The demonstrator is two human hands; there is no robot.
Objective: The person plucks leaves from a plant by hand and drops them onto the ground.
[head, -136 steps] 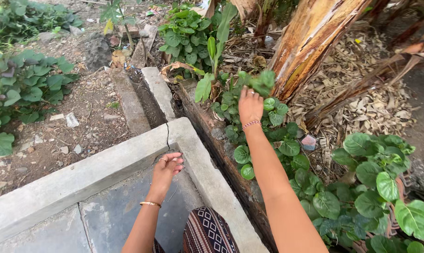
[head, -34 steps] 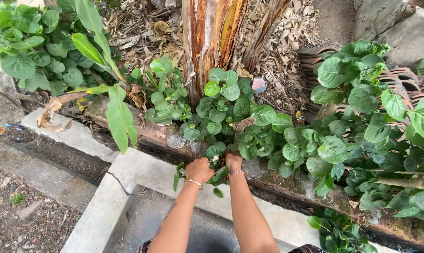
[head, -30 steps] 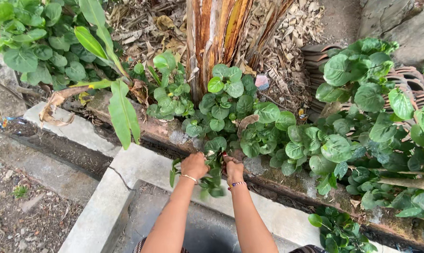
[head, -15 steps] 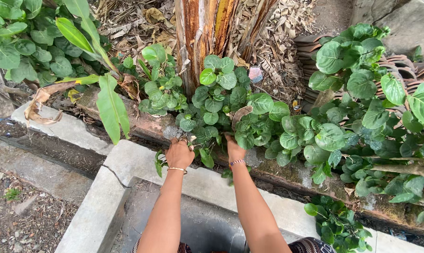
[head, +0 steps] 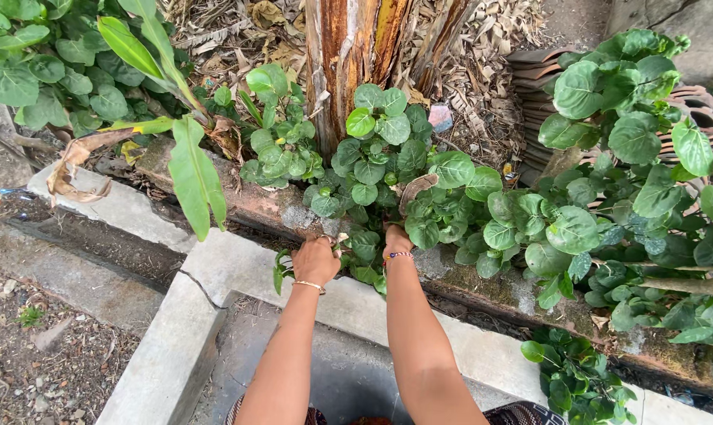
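My left hand (head: 315, 260), with a gold bangle at the wrist, is closed around a small bunch of picked green leafy stems (head: 281, 272) that stick out to its left. My right hand (head: 396, 240), wearing a beaded bracelet, reaches into the low round-leaved green plant (head: 388, 169) growing over the brick edge; its fingers are hidden among the leaves. Both hands are close together at the plant's base, above the grey concrete curb (head: 238, 271).
A banana trunk (head: 356, 47) rises behind the plant among dry leaf litter. A long drooping banana leaf (head: 193, 177) hangs at left. More round-leaved shrubs (head: 632, 157) spread right. A narrow drain (head: 89, 240) and bare soil lie at left.
Over four seconds the view swung to face the plants and both hands came together at the plant's base. In the last second they shifted slightly while working among the leaves.
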